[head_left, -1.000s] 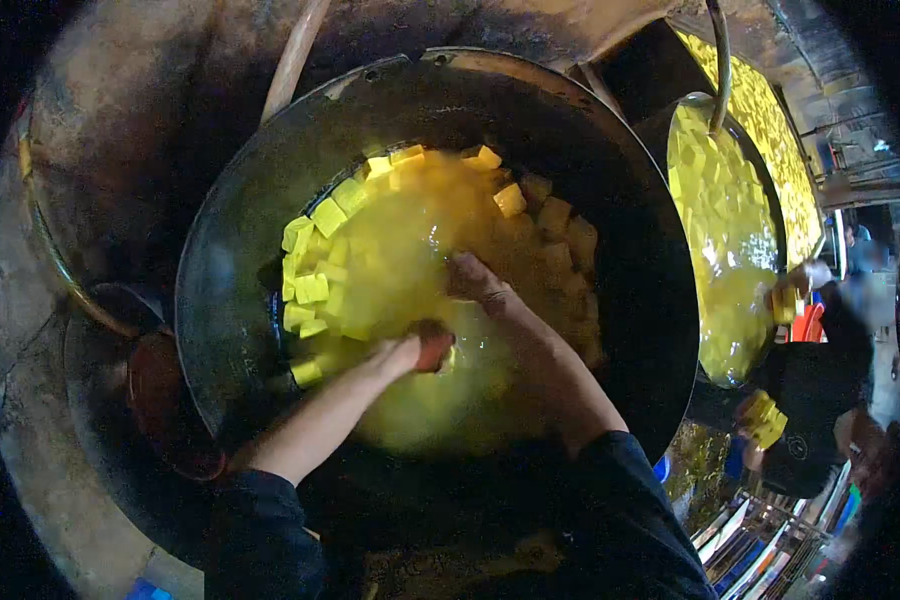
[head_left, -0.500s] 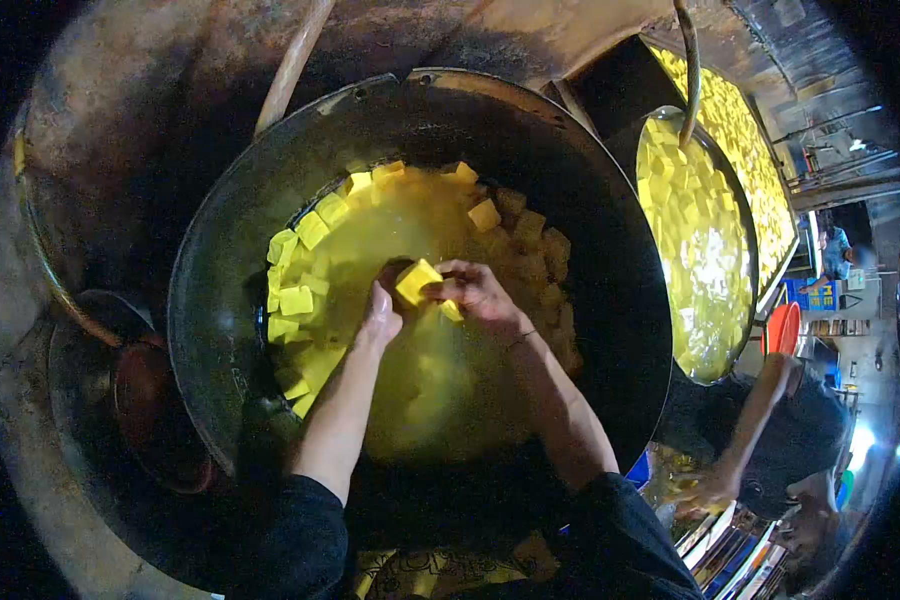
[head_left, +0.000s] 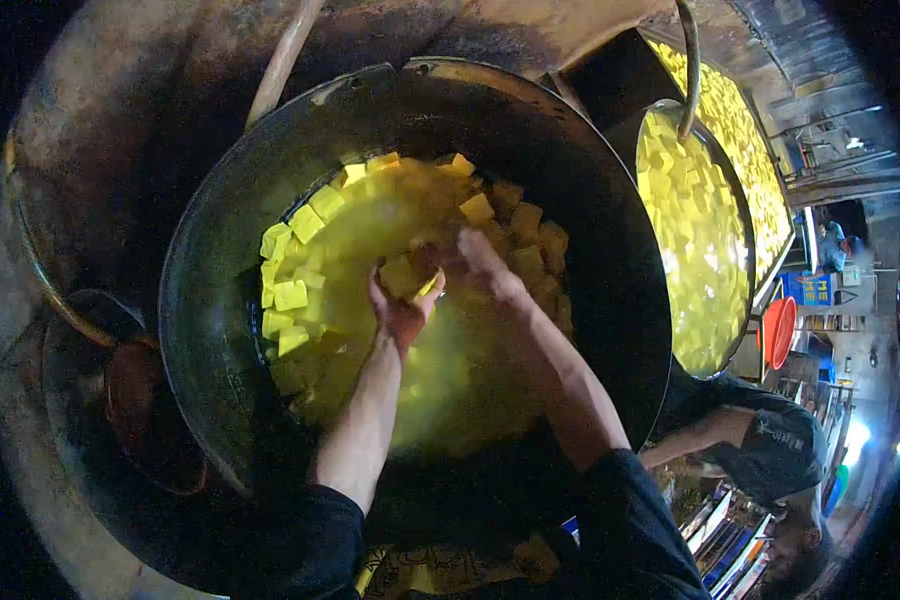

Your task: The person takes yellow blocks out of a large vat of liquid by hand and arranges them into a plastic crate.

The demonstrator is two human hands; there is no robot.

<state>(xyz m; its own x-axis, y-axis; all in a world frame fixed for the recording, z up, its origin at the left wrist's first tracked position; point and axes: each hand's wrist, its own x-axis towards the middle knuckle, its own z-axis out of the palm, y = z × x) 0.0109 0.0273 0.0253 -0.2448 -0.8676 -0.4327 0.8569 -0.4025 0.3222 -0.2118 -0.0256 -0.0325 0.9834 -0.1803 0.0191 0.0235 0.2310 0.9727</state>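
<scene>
My left hand (head_left: 406, 312) is cupped over the middle of a large dark wok (head_left: 232, 215), its fingers around yellow tofu blocks (head_left: 400, 275). A thin bright edge of yellow shows beside my thumb. Just to the right, my right hand (head_left: 485, 265) is smeared by motion, and I cannot tell whether its fingers hold anything. Below both hands lies cloudy yellow liquid (head_left: 450, 400). Bright tofu blocks (head_left: 292, 295) line the left side of the liquid, and shaded tofu blocks (head_left: 526, 225) sit along the right.
Right of the wok stands a second pan (head_left: 738, 230) full of yellow blocks in liquid, with a tray of yellow pieces (head_left: 745, 130) behind it. A co-worker (head_left: 770, 440) bends at the lower right. A red basin (head_left: 780, 330) and a brown bowl-like vessel (head_left: 140, 400) flank the area.
My right hand has moved off the yellow block at my left hand, up and to the right. My left hand has turned to cup the blocks. The co-worker's arm has lowered.
</scene>
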